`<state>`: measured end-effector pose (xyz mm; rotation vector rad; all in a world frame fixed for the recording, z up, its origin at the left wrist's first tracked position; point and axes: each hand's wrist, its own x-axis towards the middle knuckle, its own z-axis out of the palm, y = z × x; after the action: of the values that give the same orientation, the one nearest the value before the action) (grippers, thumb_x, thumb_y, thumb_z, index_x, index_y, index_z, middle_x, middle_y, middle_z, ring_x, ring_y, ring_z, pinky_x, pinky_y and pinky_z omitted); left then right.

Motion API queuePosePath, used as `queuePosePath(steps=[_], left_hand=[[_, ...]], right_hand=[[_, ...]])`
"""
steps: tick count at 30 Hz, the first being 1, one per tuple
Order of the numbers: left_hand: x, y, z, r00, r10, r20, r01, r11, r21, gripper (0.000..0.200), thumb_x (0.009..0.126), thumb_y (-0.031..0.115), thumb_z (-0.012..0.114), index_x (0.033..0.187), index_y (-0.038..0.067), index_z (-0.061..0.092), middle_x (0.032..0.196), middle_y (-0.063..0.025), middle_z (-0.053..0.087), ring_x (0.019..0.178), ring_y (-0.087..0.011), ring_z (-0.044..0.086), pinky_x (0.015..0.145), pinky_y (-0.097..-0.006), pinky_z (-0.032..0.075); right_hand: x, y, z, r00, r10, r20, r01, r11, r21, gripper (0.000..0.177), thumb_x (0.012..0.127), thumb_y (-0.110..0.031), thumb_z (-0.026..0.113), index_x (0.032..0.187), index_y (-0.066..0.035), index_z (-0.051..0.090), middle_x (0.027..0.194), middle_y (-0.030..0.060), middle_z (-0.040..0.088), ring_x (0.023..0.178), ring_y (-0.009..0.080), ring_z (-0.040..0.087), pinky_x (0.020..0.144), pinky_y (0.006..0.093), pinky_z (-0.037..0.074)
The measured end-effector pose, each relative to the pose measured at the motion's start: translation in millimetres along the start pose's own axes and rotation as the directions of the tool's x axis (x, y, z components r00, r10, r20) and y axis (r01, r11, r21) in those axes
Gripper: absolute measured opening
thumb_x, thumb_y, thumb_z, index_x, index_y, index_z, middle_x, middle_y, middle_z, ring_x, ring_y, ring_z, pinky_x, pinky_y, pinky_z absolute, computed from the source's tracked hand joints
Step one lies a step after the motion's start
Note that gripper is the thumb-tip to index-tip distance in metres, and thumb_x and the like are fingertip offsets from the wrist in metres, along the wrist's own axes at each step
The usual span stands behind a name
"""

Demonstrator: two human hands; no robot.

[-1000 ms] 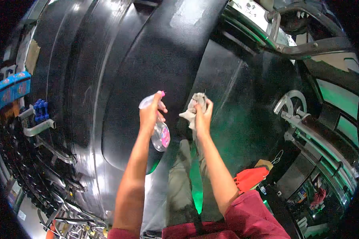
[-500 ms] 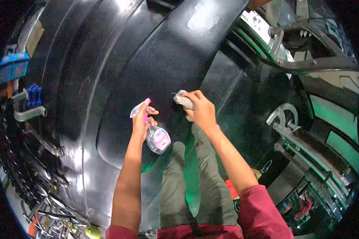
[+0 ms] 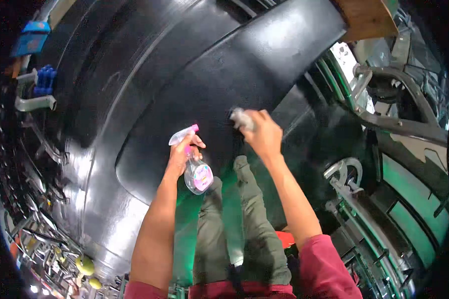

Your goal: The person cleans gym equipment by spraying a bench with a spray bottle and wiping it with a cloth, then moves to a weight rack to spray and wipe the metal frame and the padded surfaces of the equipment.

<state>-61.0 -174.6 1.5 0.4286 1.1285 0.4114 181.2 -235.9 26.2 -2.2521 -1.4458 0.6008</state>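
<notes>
My left hand point(image 3: 179, 158) is wrapped round the neck of a clear spray bottle point(image 3: 200, 175) with a pink and white trigger head and a pinkish label. The nozzle points up and to the right. In my right hand point(image 3: 264, 133) is a crumpled pale cloth point(image 3: 241, 118), blurred by motion and bunched in the fingers. Cloth and hand overlap a large dark glossy panel point(image 3: 184, 99) that spreads out ahead of me. My legs, in grey-green trousers, show below the hands.
At the right are a metal frame point(image 3: 404, 94) and a ring-shaped metal part point(image 3: 351, 172). A blue box point(image 3: 31, 39) and blue dumbbell-like pieces point(image 3: 45, 79) sit at the left. Cluttered metal parts fill the lower left. A brown board point(image 3: 366, 19) lies at the top right.
My right hand has moved a little up and to the right with the cloth. The left still holds the spray bottle. The whole view has shifted and turned, and my feet have moved.
</notes>
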Motion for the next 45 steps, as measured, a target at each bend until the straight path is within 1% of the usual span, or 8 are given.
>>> queuePosePath(steps=[3, 6, 11, 18, 24, 28, 36, 45], left_hand=[[2.2, -2.5, -3.7, 1.000, -0.010, 0.028, 0.008, 0.997, 0.071, 0.042, 0.092, 0.047, 0.058, 0.090, 0.005, 0.061, 0.076, -0.0126, 0.063, 0.044, -0.0127, 0.048, 0.050, -0.0297, 0.047], [1.8, -0.9, 3.0, 0.999, -0.012, -0.044, 0.016, 0.997, 0.080, 0.043, 0.092, 0.048, 0.057, 0.088, 0.005, 0.061, 0.075, -0.0134, 0.064, 0.043, -0.0122, 0.046, 0.049, -0.0299, 0.046], [0.9, -0.5, 4.5, 0.995, -0.022, -0.101, 0.024, 1.000, 0.014, 0.041, 0.093, 0.042, 0.059, 0.086, 0.002, 0.063, 0.073, -0.0145, 0.065, 0.042, -0.0128, 0.047, 0.046, -0.0286, 0.046], [4.2, -3.6, -0.3, 0.992, -0.077, -0.103, 0.077, 0.997, 0.001, 0.043, 0.093, 0.042, 0.058, 0.102, 0.000, 0.061, 0.073, -0.0153, 0.066, 0.039, -0.0135, 0.048, 0.044, -0.0293, 0.046], [0.0, 4.7, 10.0, 0.990, -0.031, -0.137, 0.039, 0.998, 0.056, 0.046, 0.095, 0.047, 0.053, 0.087, 0.003, 0.062, 0.074, -0.0146, 0.065, 0.041, -0.0139, 0.047, 0.047, -0.0307, 0.046], [-0.9, 5.4, 9.0, 0.995, -0.019, -0.100, 0.023, 0.999, 0.030, 0.047, 0.094, 0.047, 0.055, 0.096, 0.001, 0.062, 0.074, -0.0141, 0.065, 0.041, -0.0141, 0.048, 0.046, -0.0311, 0.047], [-4.7, 32.4, 43.7, 0.954, 0.081, -0.287, -0.091, 0.996, -0.024, 0.054, 0.086, 0.056, 0.061, 0.079, 0.003, 0.060, 0.069, -0.0122, 0.062, 0.040, -0.0123, 0.049, 0.043, -0.0294, 0.045], [22.2, 57.7, 27.4, 0.933, 0.108, -0.344, -0.110, 0.994, 0.016, 0.051, 0.085, 0.052, 0.065, 0.109, 0.007, 0.061, 0.069, -0.0043, 0.060, 0.051, -0.0132, 0.057, 0.041, -0.0258, 0.044]], right_hand=[[27.6, 5.5, -5.9, 0.975, 0.169, -0.147, -0.170, 0.985, 0.006, 0.032, 0.073, -0.023, 0.074, 0.104, -0.018, 0.066, 0.094, 0.0085, 0.062, 0.084, 0.0328, 0.064, 0.070, 0.0426, 0.052], [21.1, -10.5, 5.3, 0.990, 0.049, -0.132, -0.046, 0.999, 0.028, 0.032, 0.074, -0.021, 0.073, 0.105, -0.018, 0.066, 0.095, 0.0087, 0.062, 0.085, 0.0333, 0.064, 0.070, 0.0428, 0.052], [13.3, -26.9, 2.6, 0.951, -0.122, 0.283, 0.131, 0.991, -0.014, 0.038, 0.069, -0.020, 0.077, 0.106, -0.018, 0.066, 0.096, 0.0064, 0.063, 0.086, 0.0315, 0.065, 0.074, 0.0415, 0.053], [59.0, -10.4, -2.1, 0.994, -0.006, -0.107, 0.005, 1.000, -0.012, 0.034, 0.073, -0.022, 0.074, 0.106, -0.017, 0.066, 0.095, 0.0075, 0.062, 0.084, 0.0324, 0.064, 0.069, 0.0434, 0.052], [35.0, -43.1, 15.2, 0.902, -0.274, 0.332, 0.279, 0.960, 0.033, 0.036, 0.069, -0.020, 0.074, 0.105, -0.020, 0.066, 0.093, 0.0068, 0.062, 0.082, 0.0308, 0.065, 0.070, 0.0425, 0.053], [73.3, -25.5, 0.2, 0.999, -0.015, -0.040, 0.015, 1.000, -0.007, 0.030, 0.074, -0.026, 0.074, 0.103, -0.019, 0.068, 0.095, 0.0075, 0.063, 0.084, 0.0326, 0.065, 0.070, 0.0431, 0.053], [75.7, -22.2, -0.2, 0.997, 0.066, -0.030, -0.066, 0.998, -0.011, 0.030, 0.076, -0.025, 0.074, 0.105, -0.018, 0.068, 0.096, 0.0076, 0.064, 0.085, 0.0332, 0.065, 0.072, 0.0433, 0.051], [64.3, -47.9, 17.6, 1.000, 0.011, -0.010, -0.011, 1.000, 0.029, 0.036, 0.074, -0.019, 0.074, 0.108, -0.017, 0.064, 0.101, 0.0091, 0.060, 0.089, 0.0354, 0.063, 0.074, 0.0441, 0.051]])
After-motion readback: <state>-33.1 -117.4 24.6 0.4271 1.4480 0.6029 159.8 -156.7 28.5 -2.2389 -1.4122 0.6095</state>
